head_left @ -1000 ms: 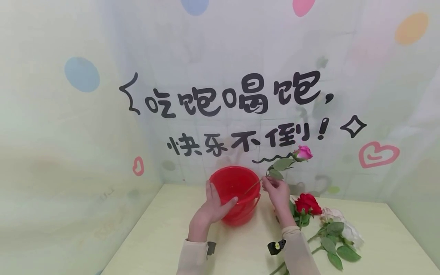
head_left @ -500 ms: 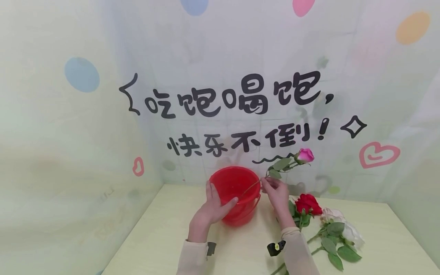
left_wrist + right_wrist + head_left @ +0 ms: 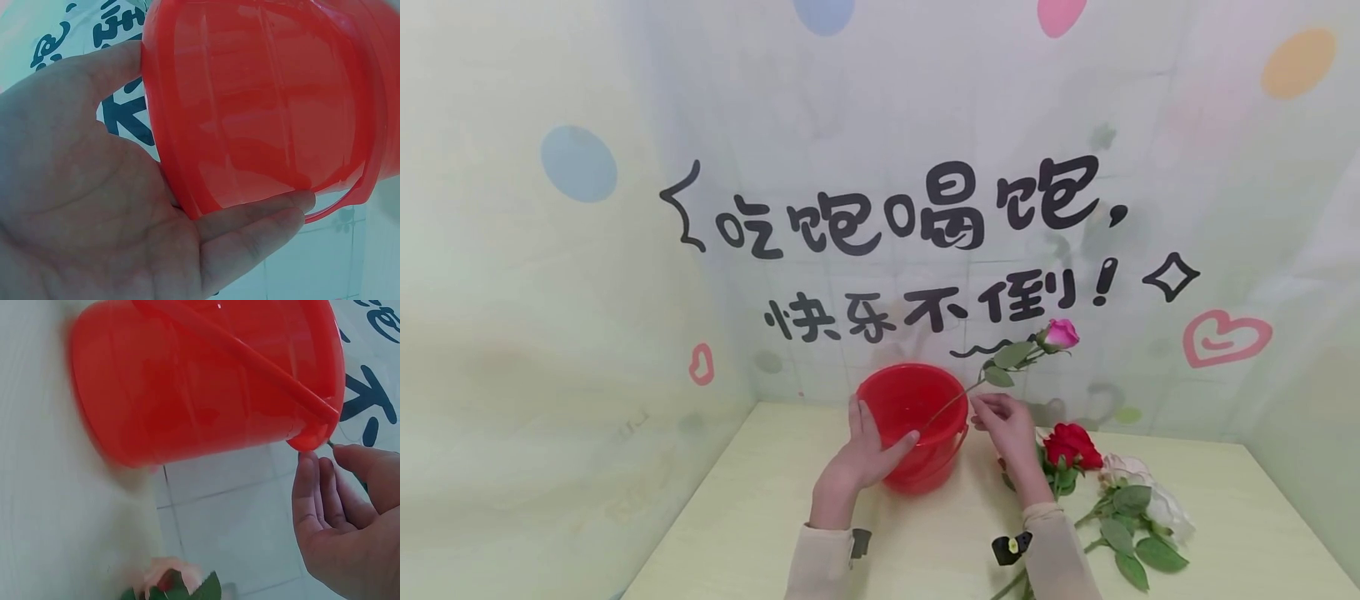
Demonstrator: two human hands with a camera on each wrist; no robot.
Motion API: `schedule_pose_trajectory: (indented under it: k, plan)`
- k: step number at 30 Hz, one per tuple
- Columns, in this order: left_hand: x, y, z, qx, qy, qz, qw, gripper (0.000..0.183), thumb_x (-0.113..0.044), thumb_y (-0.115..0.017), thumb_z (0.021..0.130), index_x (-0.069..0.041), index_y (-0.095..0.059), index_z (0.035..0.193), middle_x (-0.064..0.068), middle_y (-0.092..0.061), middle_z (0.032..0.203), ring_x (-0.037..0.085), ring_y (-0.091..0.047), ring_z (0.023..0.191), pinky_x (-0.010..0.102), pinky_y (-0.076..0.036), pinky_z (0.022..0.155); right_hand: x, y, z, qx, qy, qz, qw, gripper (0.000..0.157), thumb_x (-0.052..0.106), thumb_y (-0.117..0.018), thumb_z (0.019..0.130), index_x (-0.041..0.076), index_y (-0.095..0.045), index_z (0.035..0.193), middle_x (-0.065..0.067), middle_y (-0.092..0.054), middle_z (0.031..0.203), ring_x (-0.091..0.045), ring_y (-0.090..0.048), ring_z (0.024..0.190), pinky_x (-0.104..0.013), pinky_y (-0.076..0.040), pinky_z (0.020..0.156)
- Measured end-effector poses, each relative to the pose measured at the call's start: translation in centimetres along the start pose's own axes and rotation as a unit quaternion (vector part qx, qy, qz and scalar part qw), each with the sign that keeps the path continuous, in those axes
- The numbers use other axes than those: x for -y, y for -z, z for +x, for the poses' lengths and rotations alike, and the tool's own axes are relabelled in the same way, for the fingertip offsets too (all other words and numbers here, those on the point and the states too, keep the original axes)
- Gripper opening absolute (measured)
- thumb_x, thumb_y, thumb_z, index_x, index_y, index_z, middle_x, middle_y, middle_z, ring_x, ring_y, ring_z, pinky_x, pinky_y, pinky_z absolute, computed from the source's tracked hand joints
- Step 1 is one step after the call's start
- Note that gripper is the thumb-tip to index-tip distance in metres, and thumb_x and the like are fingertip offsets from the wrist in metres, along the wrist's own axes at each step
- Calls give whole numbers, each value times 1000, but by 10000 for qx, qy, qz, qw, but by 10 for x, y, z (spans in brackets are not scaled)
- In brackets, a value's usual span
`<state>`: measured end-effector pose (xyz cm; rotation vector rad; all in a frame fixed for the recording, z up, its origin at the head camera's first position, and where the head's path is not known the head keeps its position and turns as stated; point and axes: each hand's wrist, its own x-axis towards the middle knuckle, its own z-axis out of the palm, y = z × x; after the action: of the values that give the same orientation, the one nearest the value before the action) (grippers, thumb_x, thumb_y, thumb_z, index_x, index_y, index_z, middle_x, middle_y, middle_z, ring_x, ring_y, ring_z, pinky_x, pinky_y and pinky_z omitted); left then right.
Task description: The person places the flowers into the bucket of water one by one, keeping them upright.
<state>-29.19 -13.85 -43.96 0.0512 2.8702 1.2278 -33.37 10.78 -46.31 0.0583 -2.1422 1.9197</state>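
A red bucket [image 3: 925,475] stands upright on the table. My left hand [image 3: 867,454] spreads against its near left side, thumb at the rim and straight fingers along the outer wall, as the left wrist view confirms. One pink rose [image 3: 1062,333] leans out over the right rim, its thin stem [image 3: 951,402] reaching down into the bucket. Just outside that rim, my right hand [image 3: 1009,427] stays beside the stem with fingers loosely bent. In the right wrist view, the thumb and fingertips [image 3: 307,464] stand apart, close to the rim, with nothing pinched between them.
On the table right of the bucket lie a red rose [image 3: 1073,447] and pale white roses [image 3: 1168,510] with green leaves. My right forearm overlaps some of their stems. A printed wall sheet [image 3: 850,100] rises behind the table. The bucket's handle [image 3: 250,356] hangs down its side.
My right hand has let go of the pink rose's stem and drawn slightly down from it. The rose now rests on the rim. The left hand has not moved.
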Motion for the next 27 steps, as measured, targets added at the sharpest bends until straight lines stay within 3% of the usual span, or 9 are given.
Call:
schedule_pose_trajectory:
  k: [8, 14, 21, 27]
  plan:
    - [-7, 3, -9, 127, -93, 20, 9999, 124, -44, -78, 88, 0, 8, 165, 24, -28, 161, 45, -47, 136, 58, -61, 90, 1, 36, -13, 656, -76, -529, 9964, 32, 18, -69, 104, -8, -69, 122, -25, -73, 110, -35, -76, 95, -37, -65, 80]
    - [-8, 5, -11, 145, -113, -8, 9998, 126, -48, -78, 88, 1, 9, 165, 24, -26, 162, 46, -47, 136, 58, -61, 89, 5, 74, -21, 922, -355, -1149, 9885, 36, 19, -70, 103, -14, -68, 117, -21, -75, 98, -31, -77, 84, -40, -65, 76]
    - [-7, 3, -4, 135, 59, 4, 9999, 125, -47, -78, 88, -3, 9, 166, 21, -26, 163, 42, -44, 140, 57, -60, 93, 1, 107, -29, 1467, -834, -1633, 9720, 24, 13, -66, 104, -11, -68, 99, -13, -72, 83, -20, -72, 73, -37, -64, 70]
    - [-1, 2, 3, 110, 39, -16, 9999, 128, -49, -80, 87, -4, 9, 166, 20, -26, 164, 41, -46, 138, 57, -61, 91, -9, 118, -34, 2114, -968, -1833, 9552, 17, 3, -68, 98, -14, -68, 98, -14, -71, 87, -23, -73, 75, -39, -65, 71]
